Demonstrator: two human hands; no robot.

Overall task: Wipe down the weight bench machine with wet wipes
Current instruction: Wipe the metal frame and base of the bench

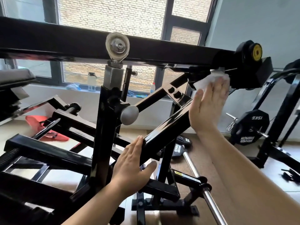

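Observation:
The black steel weight bench machine [103,133] fills the view, with a thick horizontal beam [162,49] across the top. My right hand [209,104] reaches up with straight fingers and presses a white wet wipe [206,80] against the underside of the beam's right end, next to a black knob with a yellow centre [257,51]. My left hand [131,161] rests flat with straight fingers against a slanted black bar [168,125] lower down.
A grey round knob [129,115] sticks out of the upright post. A 15 kg plate [250,127] hangs on a rack at right. A chrome barbell [206,192] and loose plates lie on the floor. Bottles [91,82] stand on the window sill. A red bag [43,127] lies at left.

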